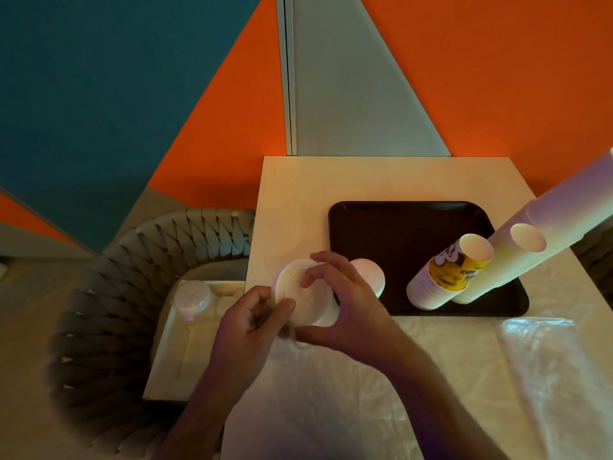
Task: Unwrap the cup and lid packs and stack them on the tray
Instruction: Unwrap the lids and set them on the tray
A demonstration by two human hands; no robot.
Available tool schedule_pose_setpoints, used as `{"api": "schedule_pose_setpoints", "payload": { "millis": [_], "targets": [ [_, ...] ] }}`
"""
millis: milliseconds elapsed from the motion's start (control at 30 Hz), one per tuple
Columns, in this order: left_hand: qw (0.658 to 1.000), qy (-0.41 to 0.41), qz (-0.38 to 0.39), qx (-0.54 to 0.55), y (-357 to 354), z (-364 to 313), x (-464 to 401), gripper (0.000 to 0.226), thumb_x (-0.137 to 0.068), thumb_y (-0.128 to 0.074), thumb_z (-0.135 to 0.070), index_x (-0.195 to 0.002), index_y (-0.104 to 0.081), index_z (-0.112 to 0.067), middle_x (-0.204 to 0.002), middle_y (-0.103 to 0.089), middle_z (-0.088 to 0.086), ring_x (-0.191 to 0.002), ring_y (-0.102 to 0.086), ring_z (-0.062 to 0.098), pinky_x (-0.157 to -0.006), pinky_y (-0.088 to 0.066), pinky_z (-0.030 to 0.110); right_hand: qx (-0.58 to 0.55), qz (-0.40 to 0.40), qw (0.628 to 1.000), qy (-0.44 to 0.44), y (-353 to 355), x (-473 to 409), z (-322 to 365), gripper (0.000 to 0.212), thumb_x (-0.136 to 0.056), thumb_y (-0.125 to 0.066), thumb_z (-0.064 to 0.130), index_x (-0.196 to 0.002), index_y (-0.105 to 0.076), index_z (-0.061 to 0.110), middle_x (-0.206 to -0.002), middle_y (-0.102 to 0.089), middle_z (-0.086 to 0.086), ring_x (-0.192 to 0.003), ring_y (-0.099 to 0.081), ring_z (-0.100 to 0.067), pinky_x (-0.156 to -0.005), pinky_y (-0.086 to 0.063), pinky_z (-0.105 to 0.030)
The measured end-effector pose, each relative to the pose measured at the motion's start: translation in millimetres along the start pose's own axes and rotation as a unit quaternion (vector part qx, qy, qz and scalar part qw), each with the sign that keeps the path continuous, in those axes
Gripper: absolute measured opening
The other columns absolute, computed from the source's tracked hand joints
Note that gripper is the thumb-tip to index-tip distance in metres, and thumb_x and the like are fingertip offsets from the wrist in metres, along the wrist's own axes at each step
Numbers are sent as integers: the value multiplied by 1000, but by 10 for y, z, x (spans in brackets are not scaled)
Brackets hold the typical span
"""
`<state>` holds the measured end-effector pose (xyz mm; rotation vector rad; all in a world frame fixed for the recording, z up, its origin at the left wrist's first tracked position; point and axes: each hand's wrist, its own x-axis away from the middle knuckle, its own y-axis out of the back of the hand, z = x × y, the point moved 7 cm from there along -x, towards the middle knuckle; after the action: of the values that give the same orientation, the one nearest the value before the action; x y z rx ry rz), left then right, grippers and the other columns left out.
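Both my hands hold a stack of white lids (298, 293) above the table's left edge, just left of the black tray (398, 227). My left hand (245, 323) pinches the lids' near rim together with thin clear wrap. My right hand (345, 300) curls round the stack from the right, fingers over its top. On the tray stand a short stack of yellow printed cups (444, 273) and a very tall stack of white cups (544, 224). Another white lid stack (368, 270) peeks out behind my right hand at the tray's left edge.
Crumpled clear plastic wrap (497, 376) covers the near part of the white table (298, 194). To the left, a woven grey chair (109, 293) holds a white box (185, 343) with a wrapped lid pack (192, 297) on it. An orange wall stands behind.
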<state>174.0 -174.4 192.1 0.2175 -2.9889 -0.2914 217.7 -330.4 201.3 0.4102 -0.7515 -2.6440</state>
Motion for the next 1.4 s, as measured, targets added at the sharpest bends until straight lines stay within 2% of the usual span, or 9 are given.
{"api": "schedule_pose_setpoints", "payload": {
  "millis": [167, 267, 400, 533, 567, 667, 833, 1067, 1400],
  "targets": [
    [1000, -6, -2, -5, -14, -29, -5, 14, -92, -65, -13, -81, -62, -4, -68, -69, 1, -64, -67, 6, -60, -51, 16, 18, -25, 999, -12, -48, 9, -24, 64, -64, -92, 51, -114, -58, 28, -144, -44, 15, -125, -41, 6, -89, -35, -1],
    [1000, 3, 9, 10, -15, -30, -5, 8, -90, -68, -11, -84, -65, -6, -69, -70, 3, -64, -68, 8, -62, -53, 18, -13, -29, 999, -28, -39, 10, -71, 62, -64, -92, 47, -112, -58, 28, -135, -53, 20, -123, -48, 0, -89, -45, -11],
    [999, 4, 41, 29, -31, -35, -8, 4, -87, -70, -5, -87, -67, -7, -70, -70, 10, -64, -68, 18, -63, -55, 23, -207, -13, 972, -114, -114, 57, -276, 56, -64, -94, 36, -108, -60, 32, -127, -62, 16, -117, -60, -9, -89, -52, -22],
    [999, 5, 25, 38, 15, 12, -32, 6, -88, -69, -4, -90, -68, -9, -70, -69, 10, -62, -66, 18, -62, -55, 26, -347, -81, 914, -191, -94, 81, -584, 54, -56, -91, 37, -103, -64, 28, -120, -67, 2, -106, -64, -23, -84, -55, -34],
    [999, 4, 24, 36, 25, 22, -31, 6, -89, -68, -3, -91, -68, -8, -69, -69, 11, -62, -65, 18, -62, -55, 26, -333, -110, 913, -208, -37, 80, -666, 55, -56, -91, 37, -103, -64, 29, -121, -66, -2, -106, -64, -26, -83, -56, -37],
    [999, 6, 23, 40, 45, 71, -25, 7, -91, -66, -1, -91, -68, -8, -69, -67, 11, -63, -63, 20, -63, -55, 28, -169, -179, 939, -239, 226, 66, -926, 52, -64, -94, 33, -103, -60, 36, -126, -62, 2, -107, -61, -16, -72, -54, -24],
    [999, 16, 28, 44, 47, 137, -4, 8, -91, -65, 1, -91, -67, -7, -70, -67, 11, -63, -63, 21, -64, -54, 28, 83, -129, 952, -264, 359, -1, -1446, 59, -69, -90, 32, -116, -54, 29, -139, -49, 2, -124, -43, -25, -90, -44, -38],
    [999, 21, 21, 42, 78, 187, -3, 18, -90, -65, 2, -85, -69, -15, -69, -66, 12, -61, -63, 19, -62, -54, 27, 166, -29, 949, -267, 208, -27, -1693, 65, -73, -89, 35, -126, -53, 22, -150, -42, 0, -133, -37, -31, -93, -38, -35],
    [999, 20, 24, 15, 52, 186, -37, 29, -91, -66, -2, -81, -69, -29, -70, -67, 12, -64, -65, 22, -65, -55, 28, 139, -31, 959, -245, 161, 36, -1817, 62, -70, -91, 28, -119, -54, 25, -143, -46, 0, -125, -49, -29, -84, -42, -28]
  ]
}}
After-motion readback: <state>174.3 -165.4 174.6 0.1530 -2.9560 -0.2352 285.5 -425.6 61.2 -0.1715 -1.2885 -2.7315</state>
